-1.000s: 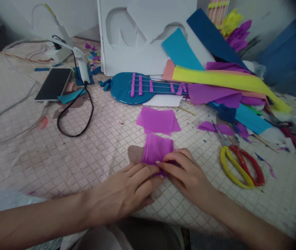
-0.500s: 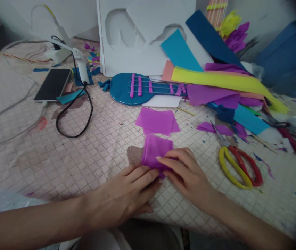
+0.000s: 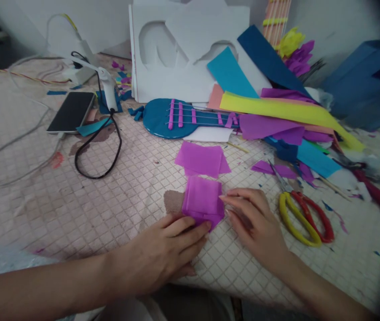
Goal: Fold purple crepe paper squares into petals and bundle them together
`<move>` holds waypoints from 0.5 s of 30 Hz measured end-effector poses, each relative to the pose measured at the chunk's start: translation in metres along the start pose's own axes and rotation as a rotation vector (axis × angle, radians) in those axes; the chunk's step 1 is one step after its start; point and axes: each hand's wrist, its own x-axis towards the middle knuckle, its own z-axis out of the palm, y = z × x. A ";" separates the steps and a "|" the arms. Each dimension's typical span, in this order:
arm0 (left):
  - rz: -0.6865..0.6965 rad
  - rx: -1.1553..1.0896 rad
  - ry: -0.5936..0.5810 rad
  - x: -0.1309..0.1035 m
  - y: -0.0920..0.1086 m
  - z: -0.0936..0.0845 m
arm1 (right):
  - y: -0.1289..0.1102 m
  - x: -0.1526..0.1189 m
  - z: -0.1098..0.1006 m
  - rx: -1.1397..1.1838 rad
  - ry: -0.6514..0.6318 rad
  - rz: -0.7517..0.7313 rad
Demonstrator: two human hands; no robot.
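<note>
A folded purple paper (image 3: 204, 196) lies on the patterned tablecloth (image 3: 143, 178) in front of me. The fingers of my left hand (image 3: 166, 249) lie spread over its lower edge, pressing it to the table. At its right edge, my right hand (image 3: 257, 223) is open, its fingers apart and the tips close to the paper. Just beyond the folded piece rest some flat purple sheets (image 3: 203, 158). A blue ukulele-shaped piece (image 3: 166, 118) with purple strips lies farther back.
Scissors (image 3: 299, 218) with yellow and red handles lie at the right. Coloured paper strips (image 3: 277, 107) pile up behind them. A phone (image 3: 71, 111) and a black cord loop (image 3: 98, 176) are at the left. A white cut-out board (image 3: 183, 84) stands at the back.
My right hand has moved right, off the folded purple paper, uncovering more of it. My left hand stays on the lower edge. The view has shifted slightly.
</note>
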 end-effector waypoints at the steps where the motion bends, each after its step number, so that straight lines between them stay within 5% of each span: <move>1: 0.000 0.002 0.008 0.000 0.000 0.000 | -0.002 -0.003 -0.002 0.016 -0.023 -0.074; 5: -0.010 0.001 0.044 -0.002 0.000 0.003 | -0.013 -0.018 -0.006 -0.013 -0.198 -0.301; 15: -0.068 -0.063 -0.031 -0.002 0.002 0.000 | -0.014 -0.023 -0.002 0.007 -0.244 -0.183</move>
